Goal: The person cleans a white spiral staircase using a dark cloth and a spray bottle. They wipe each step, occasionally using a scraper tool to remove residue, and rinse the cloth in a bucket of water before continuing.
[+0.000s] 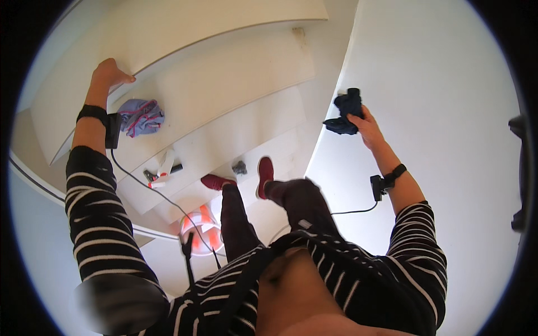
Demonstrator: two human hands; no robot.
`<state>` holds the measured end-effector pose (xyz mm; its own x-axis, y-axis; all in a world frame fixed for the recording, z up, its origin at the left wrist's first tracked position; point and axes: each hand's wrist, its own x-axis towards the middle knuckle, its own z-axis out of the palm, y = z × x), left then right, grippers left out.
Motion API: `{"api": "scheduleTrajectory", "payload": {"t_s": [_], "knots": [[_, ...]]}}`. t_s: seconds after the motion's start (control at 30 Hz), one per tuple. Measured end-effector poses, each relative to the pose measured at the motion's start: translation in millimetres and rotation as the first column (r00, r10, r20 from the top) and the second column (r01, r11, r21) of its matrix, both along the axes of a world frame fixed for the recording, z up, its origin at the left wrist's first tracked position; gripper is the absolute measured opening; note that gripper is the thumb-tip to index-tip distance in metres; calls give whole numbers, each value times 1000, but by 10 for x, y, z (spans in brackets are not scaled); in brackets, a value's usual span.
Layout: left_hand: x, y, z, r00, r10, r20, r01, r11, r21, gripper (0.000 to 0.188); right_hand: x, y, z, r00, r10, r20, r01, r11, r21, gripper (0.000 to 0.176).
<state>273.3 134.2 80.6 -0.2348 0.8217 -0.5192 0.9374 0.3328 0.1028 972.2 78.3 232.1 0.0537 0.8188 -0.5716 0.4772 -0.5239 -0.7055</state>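
My left hand rests at the front edge of a white stair tread, its thumb on the edge and its fingers largely hidden. A crumpled blue-grey cloth with pink trim lies on the step below, close to my left wrist. My right hand holds a bunched dark cloth by the white wall, near where the wall meets the stairs. Folds of this cloth hang from the far side of my fingers.
Lower down lie a spray bottle and a small grey wad. An orange-and-white striped bucket stands lower still. My red shoes are on the steps. Cables run from devices strapped to both forearms. A brownish mark shows beneath the upper tread.
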Motion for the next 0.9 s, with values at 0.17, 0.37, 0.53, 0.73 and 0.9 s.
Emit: {"api": "scheduleTrajectory", "payload": {"t_s": [0.17,0.37,0.53,0.73,0.9], "knots": [[26,123,291,998,-56,-2,55,981,187,79,-589,376,-136,981,189,-41,-177,964,197,44],[-72,44,-12,996,-78,-44,87,956,280,68,-2097,1041,-1551,395,525,754,-919,231,321,75],[-189,23,-128,996,-65,-62,79,963,257,59,-2904,1273,-2548,413,607,679,-910,297,289,62],[-183,47,-67,999,33,-6,-31,978,206,54,-1660,1979,-2646,411,493,767,-893,386,230,64],[-323,68,-139,1000,-23,-15,26,976,215,52,-597,2737,-2612,339,271,901,-740,669,77,78]]}}
